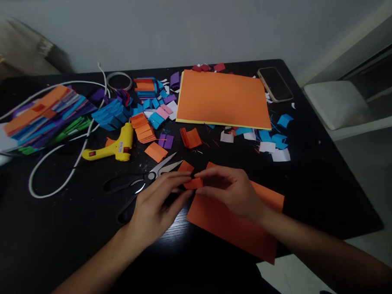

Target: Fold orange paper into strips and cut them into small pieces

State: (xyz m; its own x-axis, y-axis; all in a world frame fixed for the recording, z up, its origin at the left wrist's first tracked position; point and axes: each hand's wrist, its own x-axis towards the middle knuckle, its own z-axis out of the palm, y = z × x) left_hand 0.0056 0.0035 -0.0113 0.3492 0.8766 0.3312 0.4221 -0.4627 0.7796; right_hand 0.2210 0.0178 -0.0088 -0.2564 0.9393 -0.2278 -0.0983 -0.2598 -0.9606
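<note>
Between my two hands is a small folded piece of orange paper (193, 184). My left hand (159, 200) pinches its left end with thumb and fingers. At its right end, the fingertips of my right hand (232, 188) close on the same piece. Beneath my right hand and forearm lies an orange paper sheet (238, 227), partly covered. Black-handled scissors (151, 176) rest beside my left hand with their blades apart. Another small orange piece (185, 166) shows just behind my fingers.
A yellow glue gun (122, 146) lies left of the scissors, near a looping white cable (74, 169). Farther back are a stack of orange sheets (223, 98), a phone (275, 84), folded blue pieces (112, 114) and a colourful paper pile (48, 112). Scraps (274, 145) are scattered at right.
</note>
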